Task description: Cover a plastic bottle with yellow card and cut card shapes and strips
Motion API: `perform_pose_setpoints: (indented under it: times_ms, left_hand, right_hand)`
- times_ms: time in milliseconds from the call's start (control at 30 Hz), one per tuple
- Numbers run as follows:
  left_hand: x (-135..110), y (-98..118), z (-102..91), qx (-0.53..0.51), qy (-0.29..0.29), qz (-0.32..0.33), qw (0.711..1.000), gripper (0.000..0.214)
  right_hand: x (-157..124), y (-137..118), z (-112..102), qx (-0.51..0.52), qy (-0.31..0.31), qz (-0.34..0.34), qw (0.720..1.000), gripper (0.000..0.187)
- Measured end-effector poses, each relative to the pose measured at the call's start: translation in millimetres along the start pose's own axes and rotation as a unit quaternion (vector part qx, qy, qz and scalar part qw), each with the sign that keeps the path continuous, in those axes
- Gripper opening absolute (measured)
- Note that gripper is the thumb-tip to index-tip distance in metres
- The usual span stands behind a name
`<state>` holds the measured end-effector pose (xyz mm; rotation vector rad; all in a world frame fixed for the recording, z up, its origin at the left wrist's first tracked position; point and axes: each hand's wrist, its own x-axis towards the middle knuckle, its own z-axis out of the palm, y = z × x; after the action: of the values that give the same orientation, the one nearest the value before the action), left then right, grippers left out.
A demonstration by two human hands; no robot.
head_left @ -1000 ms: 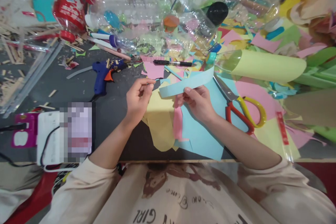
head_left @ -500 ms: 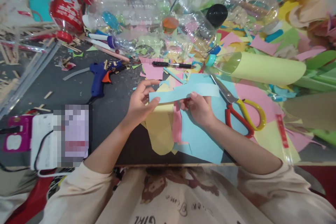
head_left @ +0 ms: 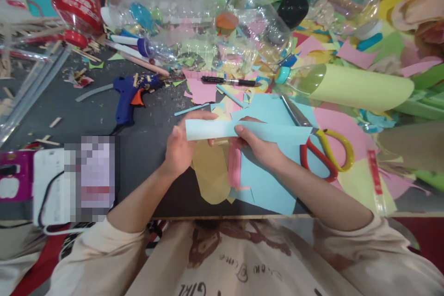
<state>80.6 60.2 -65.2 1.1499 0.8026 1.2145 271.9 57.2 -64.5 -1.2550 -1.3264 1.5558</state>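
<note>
A long light blue paper strip (head_left: 211, 129) stretches across the middle, raised over the paper pile. My right hand (head_left: 262, 145) pinches it near its centre, thumb on the front and fingers behind; its right end reaches the scissors. At the left end is my left hand (head_left: 178, 148), its thumb raised off the paper and its fingers stretched behind the strip, partly hidden. Beneath lie a light blue sheet (head_left: 270, 185), a tan-yellow paper piece (head_left: 210, 175) and a folded pink strip (head_left: 235, 169). Scissors with red and yellow handles (head_left: 319, 148) rest right of my right hand.
A blue glue gun (head_left: 125, 101) lies on the left, beyond a phone-like pixelated object (head_left: 97, 171). A black pen (head_left: 229, 81) lies ahead. Plastic bottles (head_left: 166, 4) crowd the back; a bottle wrapped in yellow-green paper (head_left: 367, 88) lies at the right among paper scraps.
The blue strip has swung level and turned its broad face toward me, and shifted rightward at its right end. My left thumb has come off it. My right thumb has moved left along it.
</note>
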Motion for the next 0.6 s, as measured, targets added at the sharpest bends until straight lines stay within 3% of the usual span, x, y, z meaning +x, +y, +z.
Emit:
perform_pose_setpoints:
  times_ms: [167, 333, 467, 600]
  left_hand:
    - [-5.2, 0.3, -1.8, 0.110, -0.027, 0.030, 0.993, 0.048]
    - [-3.8, -2.9, -2.1, 0.301, -0.023, 0.109, 0.947, 0.030]
    - [-1.9, -6.2, -2.1, 0.333, -0.047, 0.151, 0.930, 0.030]
    - [-2.3, -7.2, -0.4, 0.312, -0.073, 0.146, 0.936, 0.026]
  right_hand:
    - [-0.2, -0.3, 1.4, -0.011, 0.005, 0.008, 1.000, 0.045]
    - [-3.3, -2.4, 5.8, 0.010, 0.004, 0.027, 1.000, 0.042]
    - [-4.7, -3.1, 6.6, -0.001, -0.001, 0.028, 1.000, 0.036]
    - [-4.0, -2.0, 6.7, -0.007, -0.014, 0.018, 1.000, 0.033]
